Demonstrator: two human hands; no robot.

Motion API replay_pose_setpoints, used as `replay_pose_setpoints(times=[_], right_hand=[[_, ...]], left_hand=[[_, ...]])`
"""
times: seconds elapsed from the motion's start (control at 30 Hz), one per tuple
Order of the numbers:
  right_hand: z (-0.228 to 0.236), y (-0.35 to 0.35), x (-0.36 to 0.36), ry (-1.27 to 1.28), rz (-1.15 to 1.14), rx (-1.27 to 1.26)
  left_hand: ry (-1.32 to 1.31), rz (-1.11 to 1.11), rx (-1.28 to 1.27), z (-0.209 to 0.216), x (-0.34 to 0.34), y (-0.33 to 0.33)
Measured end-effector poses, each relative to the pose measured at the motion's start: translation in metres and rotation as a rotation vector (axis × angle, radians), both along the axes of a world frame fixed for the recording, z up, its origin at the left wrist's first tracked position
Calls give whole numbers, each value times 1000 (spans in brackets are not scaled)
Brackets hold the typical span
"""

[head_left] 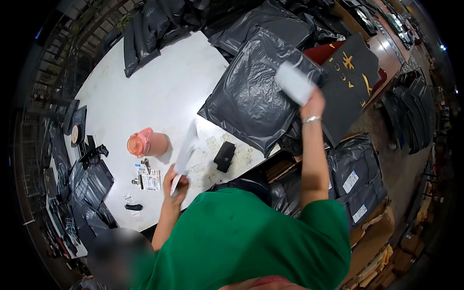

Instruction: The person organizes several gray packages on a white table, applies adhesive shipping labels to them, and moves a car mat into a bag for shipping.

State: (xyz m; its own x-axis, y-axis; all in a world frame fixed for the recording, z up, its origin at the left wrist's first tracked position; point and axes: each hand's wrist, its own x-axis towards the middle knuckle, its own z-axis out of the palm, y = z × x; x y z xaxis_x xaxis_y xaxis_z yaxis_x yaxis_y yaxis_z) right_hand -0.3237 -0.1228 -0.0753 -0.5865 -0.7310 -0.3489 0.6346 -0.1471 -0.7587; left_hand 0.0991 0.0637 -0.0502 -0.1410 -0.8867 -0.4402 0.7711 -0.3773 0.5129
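My right hand [314,102], a bracelet at its wrist, grips a blurred white label-sized piece [294,82] by its near end. It is held over a large black plastic-wrapped parcel [253,89] at the table's right side; whether it touches the wrap I cannot tell. On the left, my left hand [176,186] is closed around a thin white paper sheet [186,152], seen nearly edge-on above the white table [154,92]. Between that sheet and the table's near edge lies a small black object [224,156]. Beyond my left hand stands a pink jug-like bottle [147,143].
Printed labels [149,181] and a small dark tool [134,207] lie on the left. Black bags [154,29] line the far edge. A dark mat with yellow shapes [350,77] lies right of the parcel; labelled black packages [357,174] sit below. Another person's blurred head [118,256] is at lower left.
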Motion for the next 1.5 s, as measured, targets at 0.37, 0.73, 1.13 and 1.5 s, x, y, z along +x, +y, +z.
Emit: replay_pose_setpoints(times=[0.37, 0.73, 1.13, 1.5], right_hand=[[-71, -11, 35, 2083, 448, 42], [-76, 72, 59, 1869, 448, 349], [-99, 94, 61, 1024, 454, 543], [193, -248, 319, 406, 879, -992]], left_hand=[[-1517, -315, 40, -9, 102, 150], [-914, -527, -82, -39, -37, -173], [-1425, -450, -915, -67, -157, -292], [-1008, 760, -1129, 221, -25, -248]])
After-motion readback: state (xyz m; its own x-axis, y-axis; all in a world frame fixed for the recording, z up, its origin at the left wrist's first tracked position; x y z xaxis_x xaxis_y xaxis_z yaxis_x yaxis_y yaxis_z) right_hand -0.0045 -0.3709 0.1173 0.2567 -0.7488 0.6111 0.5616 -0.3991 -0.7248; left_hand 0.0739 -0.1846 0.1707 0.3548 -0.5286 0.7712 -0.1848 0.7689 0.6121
